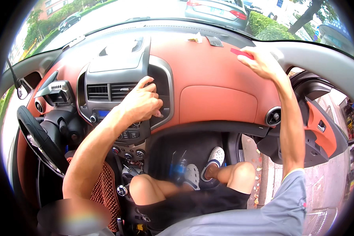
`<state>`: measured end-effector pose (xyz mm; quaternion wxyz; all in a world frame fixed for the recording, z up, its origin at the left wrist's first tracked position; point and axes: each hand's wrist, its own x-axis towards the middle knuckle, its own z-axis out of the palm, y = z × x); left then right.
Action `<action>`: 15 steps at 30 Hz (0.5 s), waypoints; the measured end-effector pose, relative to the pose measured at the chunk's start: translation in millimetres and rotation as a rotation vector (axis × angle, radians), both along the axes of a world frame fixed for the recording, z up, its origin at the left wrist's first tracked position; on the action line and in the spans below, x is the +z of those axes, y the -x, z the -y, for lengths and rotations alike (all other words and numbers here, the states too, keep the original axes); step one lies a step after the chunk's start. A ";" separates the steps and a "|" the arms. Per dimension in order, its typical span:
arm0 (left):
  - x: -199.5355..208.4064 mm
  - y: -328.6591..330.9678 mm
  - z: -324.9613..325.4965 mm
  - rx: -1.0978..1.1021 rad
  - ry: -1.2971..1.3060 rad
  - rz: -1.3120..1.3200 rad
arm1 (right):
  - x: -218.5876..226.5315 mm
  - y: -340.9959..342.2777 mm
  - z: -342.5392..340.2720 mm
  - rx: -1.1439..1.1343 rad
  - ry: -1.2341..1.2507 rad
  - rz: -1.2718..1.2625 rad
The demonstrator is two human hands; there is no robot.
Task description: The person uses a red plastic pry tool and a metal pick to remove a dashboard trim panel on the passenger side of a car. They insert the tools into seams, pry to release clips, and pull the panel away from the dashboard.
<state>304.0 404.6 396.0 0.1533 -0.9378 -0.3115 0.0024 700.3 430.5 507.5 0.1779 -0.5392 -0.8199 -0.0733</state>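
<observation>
My left hand (pixel 143 101) is at the right side of the centre console (pixel 116 70), beside the air vents (pixel 109 92). Its index finger reaches up to the dark trim, the other fingers are loosely bent, and I see nothing held in them. Over the far right of the red-brown dashboard (pixel 208 67), my right hand (pixel 261 63) is closed on a flat red piece (pixel 241 53). Only one end of that piece shows beyond the fingers, so its exact kind is unclear. Below lies the glove box lid (pixel 218 103), closed.
A small dark flat object (pixel 214 41) and a crumpled wrapper (pixel 194 38) lie near the windscreen. The steering wheel (pixel 37 137) is at left, the gear lever (pixel 122 190) below. A bottle (pixel 179 169) stands by my shoes. At right, the car door (pixel 322 126) is open.
</observation>
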 end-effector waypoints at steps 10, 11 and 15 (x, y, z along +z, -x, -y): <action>-13.1 -1.1 -4.4 0.045 -0.067 -0.030 | -222.5 139.7 170.5 -0.041 0.908 -1.388; -13.3 0.3 -2.0 0.066 -0.071 -0.053 | -226.2 155.8 172.9 -0.057 0.901 -1.380; -12.6 -2.2 4.5 0.099 -0.079 -0.073 | -215.1 186.0 159.0 -0.009 0.806 -1.236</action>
